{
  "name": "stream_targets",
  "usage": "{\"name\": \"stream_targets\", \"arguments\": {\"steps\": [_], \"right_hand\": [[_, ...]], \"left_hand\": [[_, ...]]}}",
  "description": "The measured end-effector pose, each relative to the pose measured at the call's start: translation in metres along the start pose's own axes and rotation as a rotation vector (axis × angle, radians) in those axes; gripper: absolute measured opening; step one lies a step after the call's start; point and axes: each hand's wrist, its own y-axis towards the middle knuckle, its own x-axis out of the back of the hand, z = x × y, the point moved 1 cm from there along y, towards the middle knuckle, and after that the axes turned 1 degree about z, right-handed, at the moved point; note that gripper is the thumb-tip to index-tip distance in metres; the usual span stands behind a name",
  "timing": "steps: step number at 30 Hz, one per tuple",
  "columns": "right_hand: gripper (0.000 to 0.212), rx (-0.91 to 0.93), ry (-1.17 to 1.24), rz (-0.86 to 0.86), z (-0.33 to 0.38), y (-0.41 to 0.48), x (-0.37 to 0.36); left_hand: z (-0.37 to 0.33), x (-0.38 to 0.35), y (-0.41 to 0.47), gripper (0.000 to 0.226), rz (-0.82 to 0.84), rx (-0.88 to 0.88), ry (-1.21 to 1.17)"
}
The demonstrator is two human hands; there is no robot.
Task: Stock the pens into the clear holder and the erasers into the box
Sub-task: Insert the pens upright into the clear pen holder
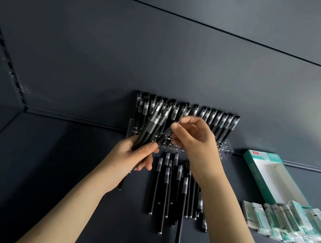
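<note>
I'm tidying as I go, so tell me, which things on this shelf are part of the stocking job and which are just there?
Job: pen bundle in left hand, single pen pinched by right hand, loose pens, clear holder, box, erasers.
Just there: slotted rail, back panel.

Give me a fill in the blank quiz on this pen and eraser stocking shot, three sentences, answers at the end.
The left hand grips a bundle of pens while the right hand pinches just ____ pen.
Many stocked pens stand upright in the clear ____.
The wrapped erasers lie piled on the shelf, outside the green-and-white ____.
Missing: one; holder; box.
</note>
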Motion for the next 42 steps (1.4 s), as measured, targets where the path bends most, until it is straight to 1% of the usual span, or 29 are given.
{"name": "stream_targets", "arguments": {"steps": [3,5,7,10,12,14,16,20,25,29,34,37,39,42], "right_hand": [[0.018,-0.007,0.077,-0.006,-0.001,-0.001,0.001],[0.018,0.036,0.103,-0.060,0.000,-0.001,0.003],[0.016,0.120,0.104,-0.190,0.002,0.001,0.011],[0.014,0.288,0.071,-0.474,0.008,0.006,0.029],[0.016,0.372,-0.058,-0.610,0.010,0.009,0.041],[0.019,0.409,-0.184,-0.668,0.012,0.012,0.045],[0.021,0.436,-0.266,-0.662,0.011,0.013,0.043],[0.016,0.494,-0.384,-0.624,0.007,0.016,0.037],[0.018,0.501,-0.512,-0.572,0.003,0.021,0.032],[0.010,0.541,-0.613,-0.506,0.001,0.026,0.029],[0.014,0.558,-0.725,-0.433,-0.008,0.034,0.026],[0.019,0.605,-0.788,-0.428,-0.011,0.040,0.028],[0.020,0.631,-0.823,-0.396,-0.012,0.044,0.029],[0.023,0.613,-0.840,-0.331,-0.016,0.046,0.029]], "left_hand": [[-0.002,-0.003,-0.001,0.038,0.030,0.004,-0.021],[-0.002,-0.002,-0.002,0.037,0.020,0.016,-0.037],[0.000,0.000,0.000,0.032,-0.010,0.034,-0.043],[0.002,0.002,0.002,0.028,-0.051,0.032,-0.039],[0.004,0.003,0.004,0.026,-0.063,0.023,-0.030],[0.005,0.002,0.006,0.026,-0.067,0.020,-0.043],[0.006,0.002,0.007,0.025,-0.059,0.016,-0.066],[0.006,0.001,0.006,0.023,-0.039,0.000,-0.034],[0.004,0.001,0.005,0.020,-0.040,-0.007,-0.013],[0.002,0.001,0.004,0.023,-0.045,-0.006,-0.014],[0.001,0.002,0.004,0.022,-0.028,-0.015,-0.026],[0.001,0.002,0.004,0.020,-0.026,-0.020,-0.037],[0.001,0.002,0.004,0.019,-0.027,-0.020,-0.039],[0.001,0.002,0.004,0.019,-0.023,-0.020,-0.049]]}}
